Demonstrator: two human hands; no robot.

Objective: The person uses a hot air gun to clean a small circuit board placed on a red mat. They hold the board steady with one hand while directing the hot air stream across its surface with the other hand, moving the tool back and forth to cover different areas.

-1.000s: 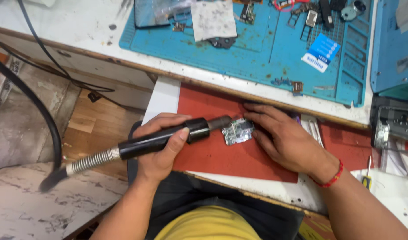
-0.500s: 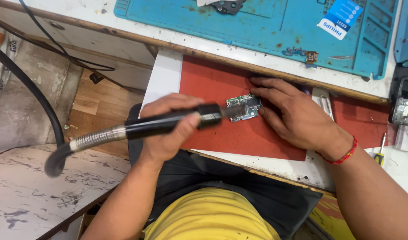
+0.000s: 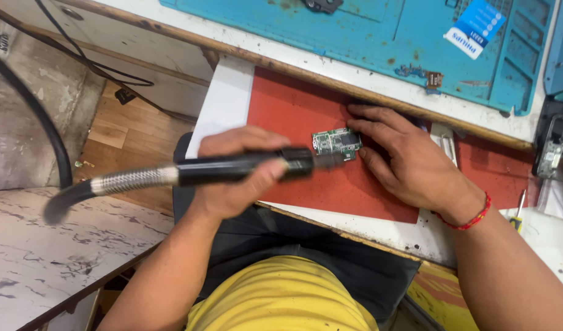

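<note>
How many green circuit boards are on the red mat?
1. The small green circuit board lies on the flat red mat, under the right hand fingertips, with the black rotary handpiece in the left hand aimed at it. Others may be hidden.

A white workbench carries a blue work mat at the back and a red mat nearer its front edge. A small green circuit board lies on the red mat
</note>
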